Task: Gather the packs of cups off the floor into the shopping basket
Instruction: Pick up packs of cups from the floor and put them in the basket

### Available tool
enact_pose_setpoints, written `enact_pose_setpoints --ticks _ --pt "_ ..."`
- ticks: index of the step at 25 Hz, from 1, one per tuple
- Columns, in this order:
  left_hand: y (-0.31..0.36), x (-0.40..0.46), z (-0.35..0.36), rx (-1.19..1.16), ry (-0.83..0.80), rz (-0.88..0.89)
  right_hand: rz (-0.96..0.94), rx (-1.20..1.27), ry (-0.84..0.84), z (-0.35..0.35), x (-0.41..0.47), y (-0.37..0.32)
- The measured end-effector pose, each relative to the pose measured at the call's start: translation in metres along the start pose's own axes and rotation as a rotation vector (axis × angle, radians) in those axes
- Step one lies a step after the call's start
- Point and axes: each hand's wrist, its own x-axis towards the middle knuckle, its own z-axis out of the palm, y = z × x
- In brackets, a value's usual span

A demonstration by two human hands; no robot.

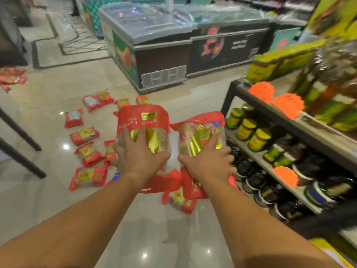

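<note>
Two red-and-gold plastic packs of cups are lifted together, saving trips: left hand [138,155] grips one pack [144,124], right hand [209,163] another [199,136]. More packs [85,135] litter the floor at nine o'clock; no shopping basket is visible.

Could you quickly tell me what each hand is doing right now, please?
Left hand: grips a red pack of cups.
Right hand: grips another red pack.
</note>
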Motion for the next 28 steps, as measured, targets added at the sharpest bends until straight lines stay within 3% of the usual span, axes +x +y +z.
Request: enact_pose_setpoints --ticks 7,18,22,28 --pt "0.155 -0.114 0.026 -0.033 -0.125 0.299 0.306 0.097 0.104 -0.108 -0.018 0.172" --pt "0.367 -0.403 0.202 -0.046 -0.448 0.624 0.771 0.162 0.150 -0.174 -0.082 0.566" --pt "0.400 -0.497 0.283 -0.009 -0.531 0.684 0.898 0.170 0.101 -0.150 -0.103 0.694" --pt "0.371 -0.591 0.436 0.131 -0.741 0.717 1.113 0.187 -0.045 -0.038 -0.112 0.832"
